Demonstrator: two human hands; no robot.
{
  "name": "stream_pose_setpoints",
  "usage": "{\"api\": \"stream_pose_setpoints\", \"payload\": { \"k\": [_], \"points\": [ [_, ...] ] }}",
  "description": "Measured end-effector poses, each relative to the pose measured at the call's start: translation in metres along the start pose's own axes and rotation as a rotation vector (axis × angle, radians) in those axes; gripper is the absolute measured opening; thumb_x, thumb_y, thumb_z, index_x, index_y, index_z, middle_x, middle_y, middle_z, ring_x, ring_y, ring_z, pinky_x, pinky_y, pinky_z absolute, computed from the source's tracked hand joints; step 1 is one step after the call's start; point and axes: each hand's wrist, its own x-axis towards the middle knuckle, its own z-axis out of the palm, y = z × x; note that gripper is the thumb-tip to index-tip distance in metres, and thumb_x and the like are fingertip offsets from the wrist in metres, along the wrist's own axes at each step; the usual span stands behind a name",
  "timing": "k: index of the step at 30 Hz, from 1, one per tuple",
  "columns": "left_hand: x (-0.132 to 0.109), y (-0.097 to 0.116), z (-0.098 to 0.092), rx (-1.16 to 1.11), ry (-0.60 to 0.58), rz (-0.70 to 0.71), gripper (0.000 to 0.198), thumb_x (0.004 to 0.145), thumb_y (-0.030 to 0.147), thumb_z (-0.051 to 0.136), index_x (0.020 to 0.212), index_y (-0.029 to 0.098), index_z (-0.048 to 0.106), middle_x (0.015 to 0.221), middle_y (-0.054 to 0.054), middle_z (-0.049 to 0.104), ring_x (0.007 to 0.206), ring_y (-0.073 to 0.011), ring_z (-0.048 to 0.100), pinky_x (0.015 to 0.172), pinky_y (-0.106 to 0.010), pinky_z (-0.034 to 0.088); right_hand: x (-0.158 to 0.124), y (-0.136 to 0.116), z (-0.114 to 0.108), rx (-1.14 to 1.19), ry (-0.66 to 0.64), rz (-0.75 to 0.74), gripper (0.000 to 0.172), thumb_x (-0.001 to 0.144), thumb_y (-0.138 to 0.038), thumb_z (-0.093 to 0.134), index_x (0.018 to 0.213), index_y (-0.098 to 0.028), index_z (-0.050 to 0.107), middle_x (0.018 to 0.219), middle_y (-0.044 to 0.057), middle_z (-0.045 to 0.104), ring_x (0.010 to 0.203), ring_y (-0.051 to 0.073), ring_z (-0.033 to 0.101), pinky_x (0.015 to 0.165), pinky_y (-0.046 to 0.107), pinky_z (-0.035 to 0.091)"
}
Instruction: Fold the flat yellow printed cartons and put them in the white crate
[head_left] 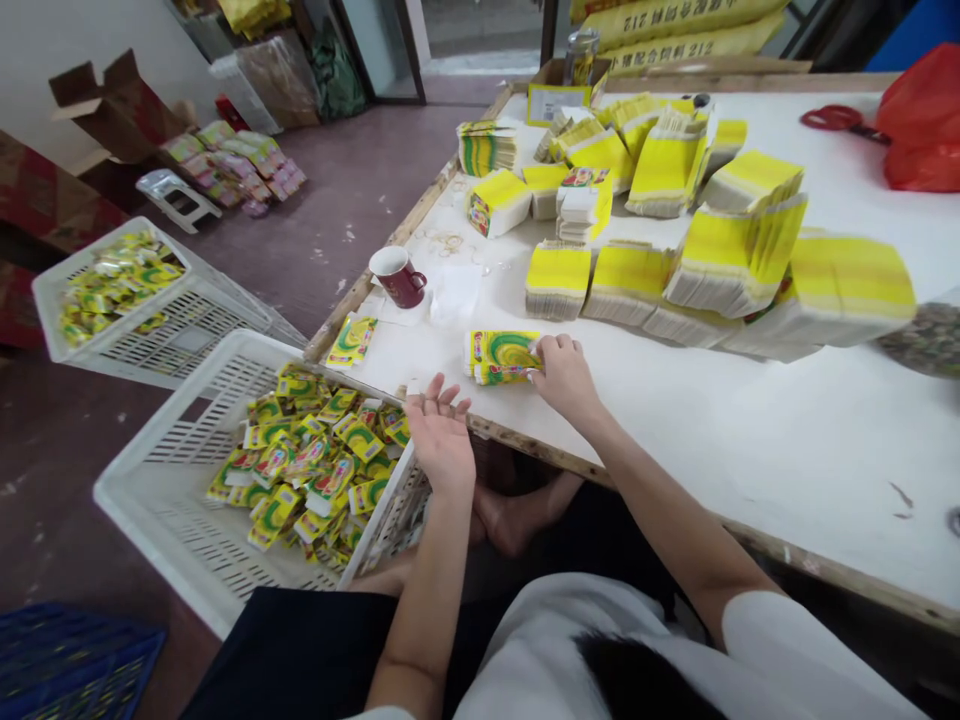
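My right hand (pixel 568 378) pinches the right end of a flat yellow-and-green printed carton (pixel 499 355) lying near the table's front edge. There may be more than one carton layered there; I cannot tell. Palm up and fingers apart, my left hand (pixel 441 432) is empty, between the table edge and a white plastic crate (pixel 169 500). Inside that crate lie many small yellow-and-green cartons (pixel 307 455), heaped loosely. Another yellow carton (pixel 352 340) rests on the table's left corner.
A maroon mug (pixel 399 278) stands near the table's left edge. Stacks of yellow flattened cartons (pixel 630 275) spread across the table's far side. Scissors (pixel 832 118) and a red plastic bag (pixel 922 120) lie at the far right. A second filled crate (pixel 150 345) stands on the floor.
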Motion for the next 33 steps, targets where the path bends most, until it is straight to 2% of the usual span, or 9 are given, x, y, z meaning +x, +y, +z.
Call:
{"api": "stream_pose_setpoints", "payload": {
  "k": [5,9,12,16,21,24,26,30,33],
  "points": [
    [-0.001,-0.014,-0.001,0.133,-0.033,0.010,0.054,0.091,0.071,0.038,0.118,0.025,0.050,0.132,-0.015,0.060,0.107,-0.0186,0.067,0.089,-0.034,0.056,-0.012,-0.019,-0.021,0.202,-0.053,0.074,0.027,0.077,-0.017,0.066,0.094,-0.023,0.046,0.082,0.002,0.061,0.073,0.022,0.057,0.070,0.036,0.045],
    [-0.009,-0.015,0.001,0.239,-0.222,0.101,0.072,0.087,0.081,0.026,0.124,0.027,0.055,0.121,-0.011,0.066,0.109,-0.0236,0.066,0.089,-0.038,0.056,-0.041,-0.044,-0.027,0.529,-0.277,-0.064,0.026,0.074,-0.020,0.063,0.091,-0.025,0.044,0.077,-0.003,0.059,0.063,0.016,0.055,0.062,0.029,0.042],
    [-0.015,-0.009,0.001,0.195,-0.246,0.155,0.070,0.088,0.078,0.025,0.115,0.024,0.060,0.097,-0.010,0.066,0.092,-0.0242,0.066,0.081,-0.038,0.056,-0.068,-0.061,-0.020,0.744,-0.435,-0.121,0.025,0.075,-0.020,0.064,0.089,-0.025,0.044,0.075,-0.004,0.057,0.066,0.015,0.055,0.063,0.028,0.044],
    [-0.011,-0.007,-0.003,0.089,-0.126,0.149,0.067,0.088,0.081,0.024,0.098,0.025,0.060,0.075,-0.002,0.053,0.063,-0.0158,0.053,0.065,-0.030,0.052,-0.086,-0.073,-0.009,0.902,-0.450,-0.094,0.036,0.073,-0.024,0.073,0.098,-0.024,0.048,0.085,-0.003,0.057,0.075,0.015,0.055,0.068,0.028,0.046],
    [-0.010,-0.013,0.003,0.081,-0.121,0.104,0.065,0.082,0.084,0.044,0.093,0.023,0.063,0.079,-0.002,0.063,0.069,-0.0150,0.060,0.067,-0.027,0.055,-0.073,-0.060,-0.006,0.902,-0.345,-0.013,0.023,0.078,-0.026,0.070,0.094,-0.024,0.054,0.076,-0.005,0.054,0.067,0.014,0.049,0.062,0.026,0.041],
    [-0.013,-0.014,0.004,0.138,-0.080,0.123,0.044,0.077,0.063,0.073,0.087,0.021,0.066,0.079,-0.001,0.069,0.075,-0.0147,0.067,0.073,-0.026,0.056,-0.058,-0.045,-0.013,0.899,-0.224,-0.046,0.009,0.084,-0.028,0.064,0.086,-0.024,0.056,0.075,-0.003,0.056,0.069,0.015,0.052,0.065,0.028,0.043],
    [-0.010,-0.011,-0.001,0.207,-0.078,0.115,0.035,0.077,0.051,0.078,0.084,0.019,0.068,0.080,-0.001,0.073,0.076,-0.0155,0.069,0.075,-0.027,0.057,-0.050,-0.035,-0.020,0.843,-0.162,-0.087,0.004,0.086,-0.025,0.060,0.083,-0.024,0.058,0.074,-0.002,0.058,0.068,0.016,0.054,0.066,0.029,0.045],
    [0.009,0.010,-0.021,0.261,-0.244,0.137,0.044,0.083,0.059,0.068,0.101,0.019,0.071,0.103,-0.010,0.078,0.100,-0.0250,0.073,0.093,-0.039,0.057,-0.040,-0.024,-0.041,0.588,-0.066,-0.331,0.015,0.087,-0.014,0.055,0.088,-0.025,0.065,0.080,0.002,0.067,0.076,0.021,0.061,0.070,0.034,0.050],
    [0.019,0.034,-0.032,0.407,-0.513,0.119,0.075,0.069,0.071,0.074,0.125,0.022,0.063,0.129,-0.016,0.069,0.119,-0.0327,0.066,0.104,-0.049,0.050,-0.037,-0.025,-0.056,0.351,-0.119,-0.641,0.024,0.095,-0.012,0.050,0.090,-0.026,0.068,0.085,0.005,0.072,0.082,0.021,0.061,0.075,0.035,0.051]
  ]
}}
